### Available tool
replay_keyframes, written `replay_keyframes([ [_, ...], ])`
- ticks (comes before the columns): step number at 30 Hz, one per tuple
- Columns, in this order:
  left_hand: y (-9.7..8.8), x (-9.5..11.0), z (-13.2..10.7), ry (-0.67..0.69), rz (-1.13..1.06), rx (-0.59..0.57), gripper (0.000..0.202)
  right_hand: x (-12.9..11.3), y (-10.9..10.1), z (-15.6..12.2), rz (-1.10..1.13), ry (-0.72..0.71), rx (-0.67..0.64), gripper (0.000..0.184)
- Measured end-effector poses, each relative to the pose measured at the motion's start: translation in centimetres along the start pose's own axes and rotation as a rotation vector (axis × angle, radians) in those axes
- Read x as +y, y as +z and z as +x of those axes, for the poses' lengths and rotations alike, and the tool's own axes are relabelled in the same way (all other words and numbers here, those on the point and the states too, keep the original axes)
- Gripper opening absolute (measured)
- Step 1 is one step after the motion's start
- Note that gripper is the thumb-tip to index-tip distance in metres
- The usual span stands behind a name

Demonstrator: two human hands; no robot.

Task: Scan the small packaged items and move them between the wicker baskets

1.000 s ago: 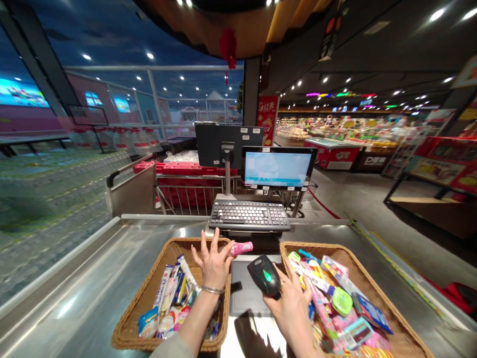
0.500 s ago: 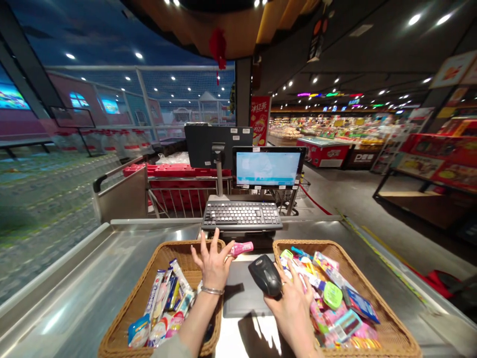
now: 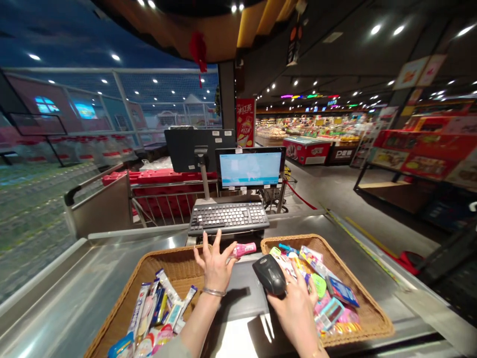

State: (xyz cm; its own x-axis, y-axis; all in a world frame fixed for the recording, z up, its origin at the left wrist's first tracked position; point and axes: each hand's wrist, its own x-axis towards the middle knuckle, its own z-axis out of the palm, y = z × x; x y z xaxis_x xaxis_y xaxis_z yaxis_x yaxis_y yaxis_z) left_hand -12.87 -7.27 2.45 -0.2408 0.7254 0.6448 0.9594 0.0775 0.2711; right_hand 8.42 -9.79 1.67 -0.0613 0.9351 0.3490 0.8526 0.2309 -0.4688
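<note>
My left hand (image 3: 216,268) holds a small pink bottle (image 3: 246,249) between thumb and fingers, its other fingers spread. The bottle lies sideways in the air, its narrow end pointing right. In my right hand (image 3: 296,311) is a black handheld barcode scanner (image 3: 270,275), its head facing the bottle with a small gap between them. The scanner's handle is mostly hidden by my fingers. Beneath my left forearm stands a wicker basket (image 3: 188,266) with several packaged snacks (image 3: 160,303). Behind my right hand, a second wicker basket (image 3: 372,306) holds many colourful small packages (image 3: 331,311).
A grey pad (image 3: 242,293) lies on the metal counter (image 3: 112,258) between the baskets. Beyond it are a black keyboard (image 3: 229,216), a lit monitor (image 3: 250,168) and a second screen (image 3: 190,149) seen from behind. A metal cart (image 3: 171,199) stands past the counter.
The view has turned to the right, so the counter and baskets appear farther left. Both hands have shifted right relative to the baskets, still holding the bottle and the scanner.
</note>
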Motion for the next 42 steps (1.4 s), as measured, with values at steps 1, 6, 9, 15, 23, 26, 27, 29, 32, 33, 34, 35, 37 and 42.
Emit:
replay_keyframes([
  [1,0.1,0.4,0.0,0.005,-0.007,-0.008,0.049,0.3,-0.1,0.0,-0.003,0.013,0.007,0.033],
  [6,0.7,1.9,0.1,0.031,-0.03,-0.038,0.046,1.4,-0.7,-0.3,-0.038,0.082,0.051,0.04],
  [9,1.0,2.7,0.1,0.044,-0.034,-0.05,0.045,1.9,-1.2,-0.4,-0.05,0.11,0.051,0.034],
  [15,1.5,4.6,0.0,0.061,-0.062,-0.076,0.043,3.2,-2.0,-0.4,-0.028,0.161,0.052,0.037],
  [23,2.3,6.5,-0.2,0.077,-0.117,-0.105,0.041,4.4,-2.9,-0.7,-0.064,0.193,0.09,0.039],
  [26,2.4,7.2,-0.3,0.083,-0.135,-0.133,0.039,4.8,-3.2,-0.8,-0.059,0.192,0.089,0.038],
  [27,2.4,7.4,-0.4,0.084,-0.137,-0.14,0.038,5.0,-3.3,-0.8,-0.056,0.196,0.09,0.036],
  [29,2.5,7.9,-0.5,0.083,-0.137,-0.144,0.035,5.4,-3.4,-0.9,-0.048,0.21,0.098,0.034],
  [32,2.8,8.5,-0.7,0.089,-0.13,-0.149,0.032,6.4,-3.4,-1.1,-0.045,0.228,0.112,0.038],
  [33,3.0,8.7,-0.8,0.093,-0.127,-0.153,0.033,6.7,-3.4,-1.2,-0.047,0.233,0.112,0.039],
  [34,3.1,8.9,-0.9,0.097,-0.125,-0.157,0.034,7.1,-3.4,-1.3,-0.053,0.241,0.114,0.039],
  [35,3.3,9.1,-1.1,0.099,-0.124,-0.159,0.035,7.5,-3.4,-1.4,-0.062,0.25,0.115,0.039],
  [37,3.6,9.5,-1.3,0.1,-0.127,-0.163,0.036,8.2,-3.5,-1.5,-0.087,0.274,0.127,0.04],
  [42,4.3,10.6,-1.8,0.108,-0.157,-0.19,0.034,9.8,-4.0,-1.8,-0.14,0.301,0.193,0.045],
])
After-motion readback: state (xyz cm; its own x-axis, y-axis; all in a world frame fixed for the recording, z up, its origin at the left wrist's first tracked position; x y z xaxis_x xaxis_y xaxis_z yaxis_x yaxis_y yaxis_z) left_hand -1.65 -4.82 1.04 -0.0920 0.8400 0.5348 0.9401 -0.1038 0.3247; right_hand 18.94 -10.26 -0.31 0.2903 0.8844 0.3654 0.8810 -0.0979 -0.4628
